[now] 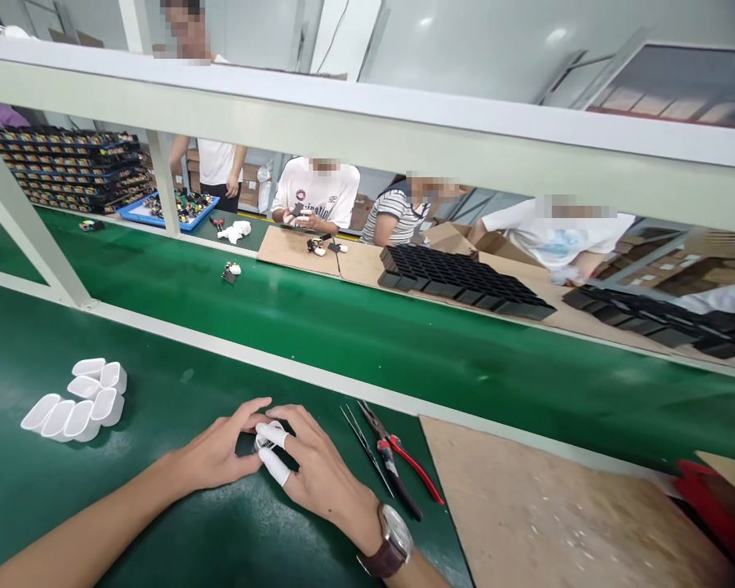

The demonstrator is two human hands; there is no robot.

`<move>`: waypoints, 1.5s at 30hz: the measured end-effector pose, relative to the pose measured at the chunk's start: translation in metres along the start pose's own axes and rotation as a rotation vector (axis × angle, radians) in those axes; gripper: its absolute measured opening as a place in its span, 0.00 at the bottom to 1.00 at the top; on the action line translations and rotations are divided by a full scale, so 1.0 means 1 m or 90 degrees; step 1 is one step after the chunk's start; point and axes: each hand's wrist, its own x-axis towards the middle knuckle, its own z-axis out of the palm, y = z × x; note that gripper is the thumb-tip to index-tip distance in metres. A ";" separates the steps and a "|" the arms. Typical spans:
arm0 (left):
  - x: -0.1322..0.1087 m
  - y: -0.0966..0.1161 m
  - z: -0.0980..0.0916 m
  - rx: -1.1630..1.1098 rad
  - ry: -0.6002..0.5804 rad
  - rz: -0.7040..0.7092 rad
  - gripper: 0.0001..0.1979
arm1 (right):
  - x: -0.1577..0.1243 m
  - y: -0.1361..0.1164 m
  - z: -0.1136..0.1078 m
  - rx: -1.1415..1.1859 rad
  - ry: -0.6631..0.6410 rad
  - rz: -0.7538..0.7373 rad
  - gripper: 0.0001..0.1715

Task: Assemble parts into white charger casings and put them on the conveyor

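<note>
Small part point(268, 439): it is lying on the green counter point(159, 523) between the two hands, mostly hidden; what it is cannot be told.
Left hand point(220, 449): it is closing narrowly, fingertips pinching the small part.
Right hand point(318, 469): it is gripping the same part with two fingers wearing white finger cots point(275, 465); a wristwatch point(395, 543) is sitting on the wrist.
Tweezers point(364, 445): lying just beside the right hand.
Red-handled pliers point(398, 461): lying next to the tweezers.
White caps point(77, 400): clustering well apart on the left.
</note>
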 end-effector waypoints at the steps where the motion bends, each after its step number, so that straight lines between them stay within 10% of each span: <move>1: 0.000 0.000 0.000 0.000 -0.004 -0.003 0.41 | -0.001 0.002 0.001 -0.012 -0.004 -0.022 0.17; 6: -0.001 0.000 0.001 -0.021 -0.024 -0.039 0.43 | -0.005 0.007 0.006 -0.105 -0.001 -0.124 0.14; 25: -0.004 0.005 0.006 0.096 0.013 -0.015 0.31 | -0.009 0.012 -0.013 -0.061 -0.061 -0.008 0.22; 29: -0.005 0.005 0.005 0.159 0.019 0.025 0.21 | -0.006 0.015 -0.046 -0.145 -0.024 0.123 0.22; 37: 0.001 -0.006 0.003 0.252 0.152 0.291 0.22 | -0.012 0.014 -0.062 -0.455 -0.348 0.460 0.16; 45: -0.002 -0.007 0.000 0.215 0.092 0.144 0.18 | -0.014 0.027 -0.041 -0.403 -0.249 0.337 0.17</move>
